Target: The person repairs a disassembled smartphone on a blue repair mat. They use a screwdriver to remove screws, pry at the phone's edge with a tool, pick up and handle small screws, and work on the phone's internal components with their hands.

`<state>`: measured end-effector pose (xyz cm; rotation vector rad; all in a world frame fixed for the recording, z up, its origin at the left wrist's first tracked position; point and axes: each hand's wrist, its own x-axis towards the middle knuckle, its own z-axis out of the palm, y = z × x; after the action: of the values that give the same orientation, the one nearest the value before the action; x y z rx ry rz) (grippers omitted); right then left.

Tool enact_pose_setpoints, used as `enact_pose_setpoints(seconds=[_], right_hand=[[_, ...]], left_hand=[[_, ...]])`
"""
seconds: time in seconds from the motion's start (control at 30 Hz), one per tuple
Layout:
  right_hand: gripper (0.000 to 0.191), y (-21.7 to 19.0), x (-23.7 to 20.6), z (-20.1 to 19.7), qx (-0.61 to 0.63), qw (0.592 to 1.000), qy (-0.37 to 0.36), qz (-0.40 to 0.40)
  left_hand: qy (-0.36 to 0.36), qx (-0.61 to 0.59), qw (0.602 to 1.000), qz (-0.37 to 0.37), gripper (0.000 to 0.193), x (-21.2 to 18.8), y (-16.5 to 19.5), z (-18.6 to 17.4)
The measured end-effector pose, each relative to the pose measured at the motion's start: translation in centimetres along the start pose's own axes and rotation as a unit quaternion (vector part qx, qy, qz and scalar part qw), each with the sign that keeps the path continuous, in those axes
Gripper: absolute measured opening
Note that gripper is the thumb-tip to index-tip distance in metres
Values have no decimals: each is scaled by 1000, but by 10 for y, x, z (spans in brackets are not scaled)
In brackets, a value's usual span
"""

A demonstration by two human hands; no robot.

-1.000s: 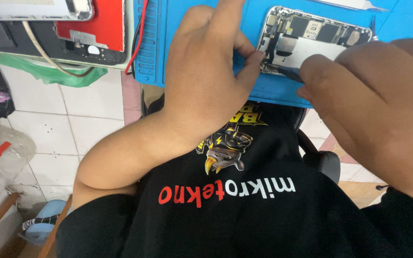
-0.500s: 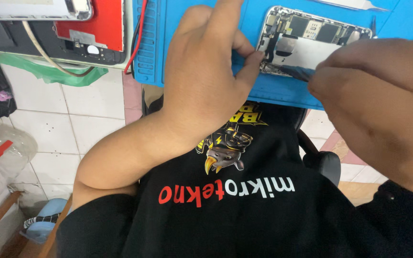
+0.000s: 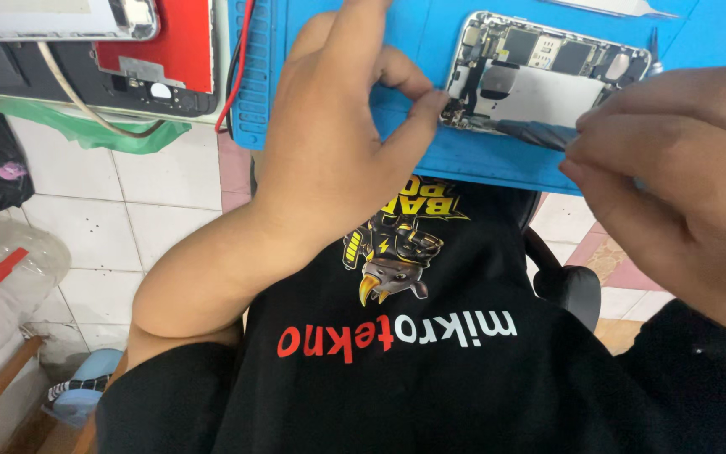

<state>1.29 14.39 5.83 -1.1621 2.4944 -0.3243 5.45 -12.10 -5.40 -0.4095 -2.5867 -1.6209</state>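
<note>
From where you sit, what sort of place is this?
Most likely a phone repair bench. An opened phone with bare circuitry lies on a blue work mat, the left hand steadies it, and the right hand works a dark tool into it.

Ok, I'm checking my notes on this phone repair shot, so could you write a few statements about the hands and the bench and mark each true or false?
1. The opened phone lies on a blue work mat. True.
2. The left hand grips a screwdriver. False: it holds no tool; its fingertips rest at the phone's left edge.
3. The right hand pinches a dark flat tool whose tip lies against the phone's near edge. True.
4. The phone's internals are covered by its screen. False: the boards and a pale plate are exposed.
5. A red cable runs beside the mat's left edge. True.
6. The floor under the bench is dark carpet. False: it is pale tiles.
</note>
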Motion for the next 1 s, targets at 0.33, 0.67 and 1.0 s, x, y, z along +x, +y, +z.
enact_pose_setpoints(seconds=[0.33, 0.67, 1.0], right_hand=[[18, -43, -8, 9, 255, 911, 259, 196], [29, -44, 10, 47, 205, 918, 329, 78], [20, 16, 33, -4, -73, 977, 198, 39]], left_hand=[[-120, -346, 911, -189, 29, -4, 48, -15], [-79, -513, 818, -248, 35, -9, 42, 16], [-87, -452, 850, -255, 36, -3, 25, -13]])
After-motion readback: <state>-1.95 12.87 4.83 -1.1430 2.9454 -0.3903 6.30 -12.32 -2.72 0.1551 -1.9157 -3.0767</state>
